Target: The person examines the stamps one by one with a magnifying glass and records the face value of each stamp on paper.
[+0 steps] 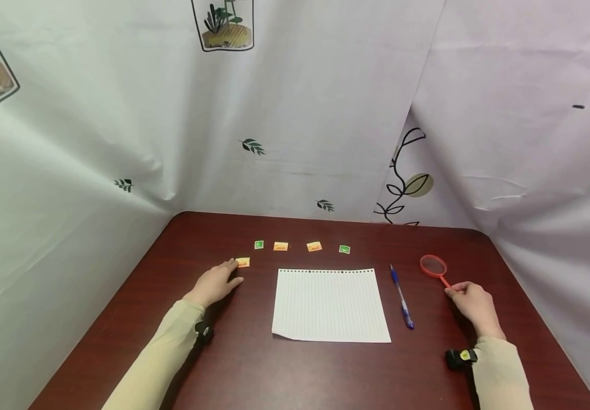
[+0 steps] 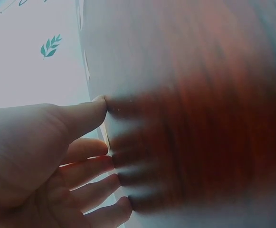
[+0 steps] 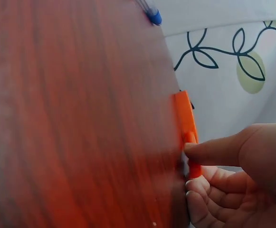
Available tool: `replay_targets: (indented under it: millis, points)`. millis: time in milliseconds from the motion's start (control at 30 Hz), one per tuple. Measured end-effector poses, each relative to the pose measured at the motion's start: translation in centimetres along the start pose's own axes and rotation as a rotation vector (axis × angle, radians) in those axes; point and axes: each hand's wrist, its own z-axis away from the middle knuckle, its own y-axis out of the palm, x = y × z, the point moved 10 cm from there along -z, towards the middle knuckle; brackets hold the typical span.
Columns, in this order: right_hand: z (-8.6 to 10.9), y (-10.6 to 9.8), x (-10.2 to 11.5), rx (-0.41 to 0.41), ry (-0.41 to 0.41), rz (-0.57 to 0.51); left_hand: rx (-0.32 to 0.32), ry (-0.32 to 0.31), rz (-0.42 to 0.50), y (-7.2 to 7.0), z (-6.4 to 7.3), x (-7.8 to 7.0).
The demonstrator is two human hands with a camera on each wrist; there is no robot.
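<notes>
At the left of the table my left hand (image 1: pixel 214 285) reaches out with fairly straight fingers. Its fingertips touch the near-left edge of a small orange stamp-like paper piece (image 1: pixel 243 262). In the left wrist view the left hand (image 2: pixel 57 156) has thumb and fingertips down on the tabletop. My right hand (image 1: pixel 475 306) pinches the handle of a red magnifying glass (image 1: pixel 445 281), whose round lens lies away from me over the table. Close up in the right wrist view, the thumb of the right hand (image 3: pixel 242 175) presses on the orange-red handle (image 3: pixel 193 161).
A lined white sheet (image 1: pixel 331 307) with punched holes lies mid-table. Right of it is a blue pen (image 1: pixel 402 299). Behind the sheet sit orange pieces (image 1: pixel 281 246) and green ones (image 1: pixel 259 245) in a row. A printed white curtain (image 1: pixel 295 114) hangs around the table (image 1: pixel 244 370).
</notes>
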Motion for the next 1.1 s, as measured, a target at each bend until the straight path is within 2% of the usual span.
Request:
replay_targets:
  millis: [367,467,567,633,700,800,900,1100]
  points:
    - [0.2,0.4,-0.1,0.039,-0.005,-0.002,0.001,-0.007,-0.009,-0.4,-0.1,-0.4]
    - [0.4,0.3,-0.1,0.013,-0.027,-0.008,-0.034,-0.001,-0.041,-0.6,0.2,-0.8]
    - [0.7,-0.1,0.4,-0.05,-0.069,-0.007,-0.113,0.06,-0.126,-1.0,0.6,-2.3]
    - [0.9,-0.6,0.9,-0.105,-0.109,0.008,-0.168,0.127,-0.188,-1.1,0.9,-3.9]
    - [1.1,-1.1,1.6,-0.155,-0.154,0.022,-0.191,0.193,-0.228,-0.8,1.2,-5.5]
    - [1.3,-1.3,2.9,-0.186,-0.218,0.036,-0.17,0.245,-0.217,0.0,1.4,-7.6]
    - [1.3,-1.1,4.2,-0.179,-0.272,0.032,-0.113,0.256,-0.178,0.8,1.6,-9.0]
    - [1.1,0.2,6.6,-0.127,-0.371,0.055,-0.028,0.273,-0.117,2.4,1.8,-10.6]
